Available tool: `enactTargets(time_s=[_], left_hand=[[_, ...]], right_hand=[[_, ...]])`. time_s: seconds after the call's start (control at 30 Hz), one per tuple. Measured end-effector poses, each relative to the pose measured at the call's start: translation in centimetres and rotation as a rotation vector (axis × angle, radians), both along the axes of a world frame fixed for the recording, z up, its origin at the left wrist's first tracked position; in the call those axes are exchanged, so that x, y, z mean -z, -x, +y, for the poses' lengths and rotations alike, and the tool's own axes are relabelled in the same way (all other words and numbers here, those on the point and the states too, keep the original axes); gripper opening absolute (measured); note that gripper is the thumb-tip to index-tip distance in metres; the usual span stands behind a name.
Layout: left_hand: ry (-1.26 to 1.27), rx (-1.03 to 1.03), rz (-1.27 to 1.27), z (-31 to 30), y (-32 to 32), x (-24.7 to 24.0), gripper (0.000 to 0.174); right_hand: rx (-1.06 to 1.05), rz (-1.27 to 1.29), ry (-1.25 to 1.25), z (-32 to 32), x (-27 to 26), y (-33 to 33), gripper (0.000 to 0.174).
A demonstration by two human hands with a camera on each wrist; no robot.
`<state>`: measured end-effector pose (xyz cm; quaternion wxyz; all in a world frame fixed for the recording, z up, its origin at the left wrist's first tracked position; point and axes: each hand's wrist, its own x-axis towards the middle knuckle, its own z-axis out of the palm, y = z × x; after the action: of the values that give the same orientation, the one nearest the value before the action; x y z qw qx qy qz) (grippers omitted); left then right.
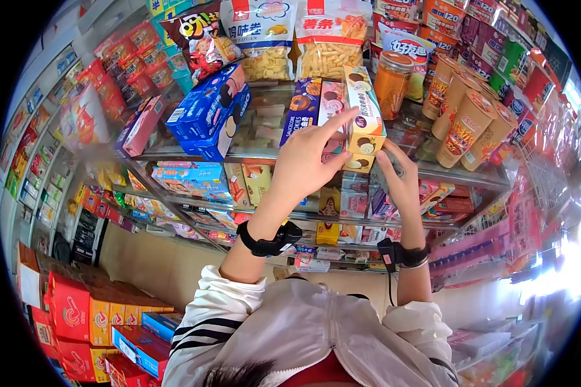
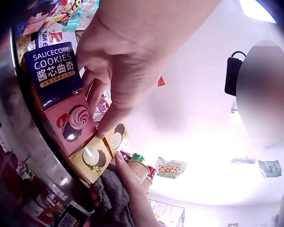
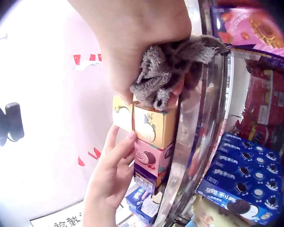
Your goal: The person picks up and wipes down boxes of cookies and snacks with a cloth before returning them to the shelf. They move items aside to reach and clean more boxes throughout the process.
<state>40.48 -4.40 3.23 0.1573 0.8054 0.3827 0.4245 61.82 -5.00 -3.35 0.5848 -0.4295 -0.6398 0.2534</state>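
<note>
Two yellow cookie boxes [image 1: 366,106] are stacked on the glass shelf, one above the other. My left hand [image 1: 310,155] reaches over from the left, its thumb tip at the front of the stack and its index finger stretched along the upper box's side. At the right side of the stack is my right hand [image 1: 400,179], fingertips against the upper box. A bunched grey cloth [image 3: 156,75] is gripped in this right hand, pressed near the yellow boxes' side. Left of the stack stand a pink cookie box [image 2: 70,124] and a dark purple cookie box [image 2: 53,73].
Blue Oreo boxes [image 1: 210,113] stand farther left on the shelf. An orange-lidded jar [image 1: 394,84] and several paper cups [image 1: 468,129] are at the right. Snack bags [image 1: 332,42] line the back. Below the metal shelf edge [image 3: 187,118] are lower shelves of packets.
</note>
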Motion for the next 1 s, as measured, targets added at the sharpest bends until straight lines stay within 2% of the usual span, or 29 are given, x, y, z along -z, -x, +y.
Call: enactTargets(time_s=[0.1, 0.2, 0.3, 0.37, 0.5, 0.57, 0.67, 0.73, 0.8, 0.93, 1.0], left_hand=[[-0.133, 0.007, 0.096, 0.4, 0.1, 0.4, 0.066], [-0.055, -0.008, 0.086, 0.1, -0.2, 0.4, 0.064], [-0.202, -0.051, -0.005, 0.4, -0.5, 1.2, 0.062], [-0.209, -0.100, 0.084, 0.7, -0.5, 1.6, 0.070], [-0.290, -0.112, 0.103, 0.0, -0.8, 1.2, 0.075], [-0.218, -0.147, 0.041, -0.3, -1.2, 1.2, 0.079], [-0.250, -0.191, -0.022, -0.3, -1.5, 1.6, 0.082], [-0.204, -0.216, 0.000, -0.6, -1.7, 1.6, 0.083], [-0.118, -0.205, -0.081, -0.7, -2.0, 1.7, 0.080], [-0.109, -0.185, -0.186, -0.7, -2.3, 1.6, 0.077], [-0.222, -0.190, -0.211, -0.6, -2.1, 1.3, 0.071]], right_hand=[[-0.009, 0.019, 0.032, -0.2, -0.2, 0.1, 0.041], [0.013, -0.007, -0.006, 0.1, 0.2, 0.0, 0.040], [0.018, -0.032, -0.066, -0.4, -0.6, 0.2, 0.038], [0.056, -0.073, -0.125, -0.4, -0.9, 0.3, 0.037], [0.108, -0.225, -0.224, -1.1, -2.0, 0.8, 0.033], [0.095, -0.252, -0.229, -1.4, -2.6, 1.0, 0.032], [0.062, -0.296, -0.248, -1.4, -2.7, 0.7, 0.030], [0.017, -0.295, -0.198, -1.8, -2.9, 0.7, 0.030], [0.028, -0.302, -0.200, -2.0, -2.9, 0.7, 0.030], [0.035, -0.289, -0.193, -2.1, -2.6, 0.6, 0.029], [0.037, -0.278, -0.182, -2.4, -2.8, 0.5, 0.029]])
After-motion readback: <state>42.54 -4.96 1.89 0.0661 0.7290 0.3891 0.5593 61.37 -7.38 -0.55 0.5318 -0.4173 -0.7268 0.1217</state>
